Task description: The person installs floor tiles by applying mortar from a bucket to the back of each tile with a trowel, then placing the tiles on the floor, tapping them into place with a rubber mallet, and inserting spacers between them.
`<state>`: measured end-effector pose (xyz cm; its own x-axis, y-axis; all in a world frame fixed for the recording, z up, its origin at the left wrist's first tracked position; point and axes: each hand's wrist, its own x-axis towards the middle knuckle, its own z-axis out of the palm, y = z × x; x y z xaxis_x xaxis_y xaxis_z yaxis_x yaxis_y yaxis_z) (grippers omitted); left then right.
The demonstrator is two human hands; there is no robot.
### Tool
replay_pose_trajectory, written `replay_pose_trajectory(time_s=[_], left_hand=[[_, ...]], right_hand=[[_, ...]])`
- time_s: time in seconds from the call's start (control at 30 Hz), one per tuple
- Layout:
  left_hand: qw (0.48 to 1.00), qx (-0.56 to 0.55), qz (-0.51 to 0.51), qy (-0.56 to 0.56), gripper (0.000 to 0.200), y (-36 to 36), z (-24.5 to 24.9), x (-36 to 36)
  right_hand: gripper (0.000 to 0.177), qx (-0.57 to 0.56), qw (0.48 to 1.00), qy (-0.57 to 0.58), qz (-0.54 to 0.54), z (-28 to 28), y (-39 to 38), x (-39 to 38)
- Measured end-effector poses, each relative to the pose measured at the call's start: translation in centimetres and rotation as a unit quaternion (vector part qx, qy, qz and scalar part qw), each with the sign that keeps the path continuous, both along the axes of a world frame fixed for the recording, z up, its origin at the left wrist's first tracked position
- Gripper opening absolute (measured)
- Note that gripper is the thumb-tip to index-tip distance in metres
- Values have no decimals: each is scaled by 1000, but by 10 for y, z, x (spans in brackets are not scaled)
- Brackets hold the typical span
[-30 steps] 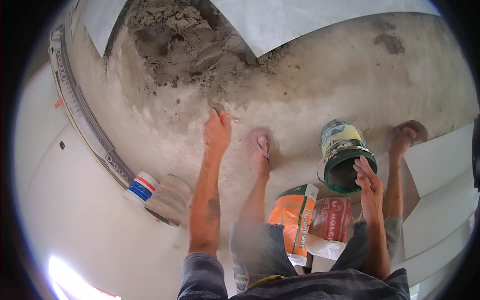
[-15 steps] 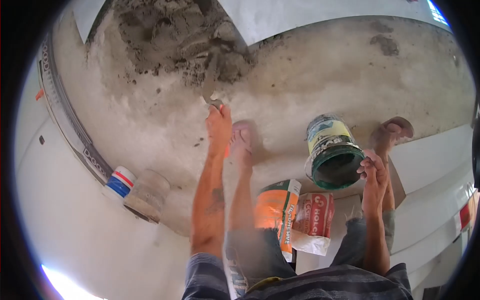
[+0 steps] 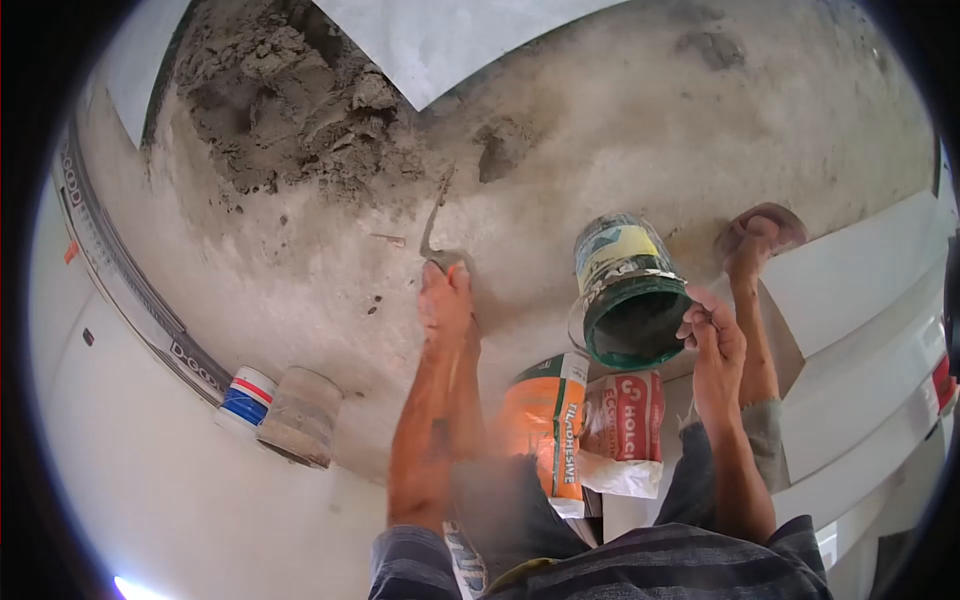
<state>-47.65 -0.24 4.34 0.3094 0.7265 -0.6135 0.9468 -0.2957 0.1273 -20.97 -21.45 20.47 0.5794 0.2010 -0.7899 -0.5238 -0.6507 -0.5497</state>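
Observation:
My left hand (image 3: pixel 446 295) is closed around the handle of a trowel (image 3: pixel 434 232). Its thin blade appears nearly edge-on, pointing away from me just above the bare concrete floor. Ahead and to the left lies a rough heap of wet grey mortar (image 3: pixel 290 110), with a smaller mortar patch (image 3: pixel 505 145) to its right. My right hand (image 3: pixel 714 335) has its fingers curled at the rim of a green-mouthed bucket (image 3: pixel 640 322); I cannot make out what is in them. The bucket is tipped towards me, and its inside is dark.
An orange tile adhesive bag (image 3: pixel 540 425) and a red Holcim bag (image 3: pixel 622 420) stand between my legs. At left are a blue-and-white tub (image 3: pixel 247 398), a stained bucket (image 3: pixel 300 415) and a long levelling bar (image 3: pixel 130 280). Large pale tiles (image 3: pixel 420 45) border the mortar ahead.
My left hand has drawn the trowel back from the mortar, towards me and to the right. My right hand stays by the bucket's rim. The whole view has shifted slightly.

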Motion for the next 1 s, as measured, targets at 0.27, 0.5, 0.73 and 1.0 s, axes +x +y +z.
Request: replay_pose_trajectory(time_s=[0.27, 0.5, 0.73, 1.0], left_hand=[[970, -47, -223, -86, 41, 43, 2, 34], [978, -6, -207, -6, 38, 40, -22, 79], [978, -3, -207, 18, 38, 82, -30, 108], [986, 3, -169, 6, 40, 64, 9, 87]], right_hand=[[30, 22, 998, 23, -60, 20, 11, 9], [30, -12, 999, 8, -29, 23, 9, 19], [28, 26, 998, 25, -43, 25, 3, 18], [29, 20, 998, 31, -51, 29, 3, 23]])
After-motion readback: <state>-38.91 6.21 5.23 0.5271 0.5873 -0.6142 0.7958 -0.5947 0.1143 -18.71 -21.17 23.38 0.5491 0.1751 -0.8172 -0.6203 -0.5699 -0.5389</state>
